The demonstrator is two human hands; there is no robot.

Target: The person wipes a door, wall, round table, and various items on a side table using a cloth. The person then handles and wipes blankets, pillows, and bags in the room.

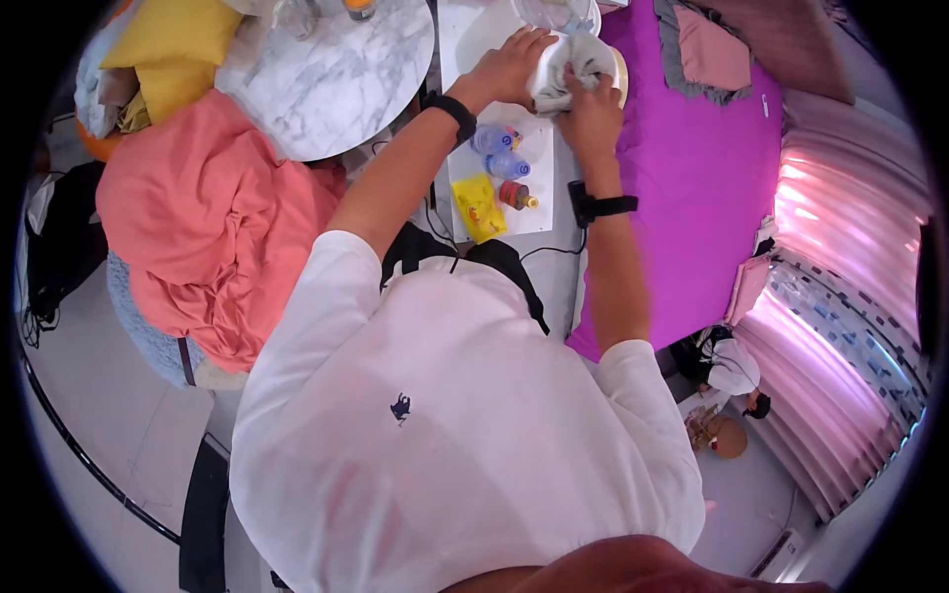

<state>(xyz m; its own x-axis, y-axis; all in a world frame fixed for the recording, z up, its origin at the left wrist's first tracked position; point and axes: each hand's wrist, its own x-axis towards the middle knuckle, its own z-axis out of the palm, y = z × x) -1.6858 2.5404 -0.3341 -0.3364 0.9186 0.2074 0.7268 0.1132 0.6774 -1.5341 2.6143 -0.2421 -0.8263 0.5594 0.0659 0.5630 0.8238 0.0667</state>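
My left hand [509, 69] grips the left side of a white round container [547, 71] at the top centre. Inside the container's opening, my right hand [593, 114] has its fingers pressed on a crumpled grey-white cloth [585, 61]. Just below my hands, a white board [539, 148] bears two clear bottles with blue caps [506, 163], a small red-brown bottle with a yellow cap [514, 195] and a yellow packet [478, 209].
A marble-topped round table [326, 79] stands at the upper left, above a coral cloth heap [213, 217]. A purple-covered bed [692, 188] lies on the right. Another person [732, 368] is at the lower right, near pink curtains [811, 385]. Black cables [554, 250] hang near my waist.
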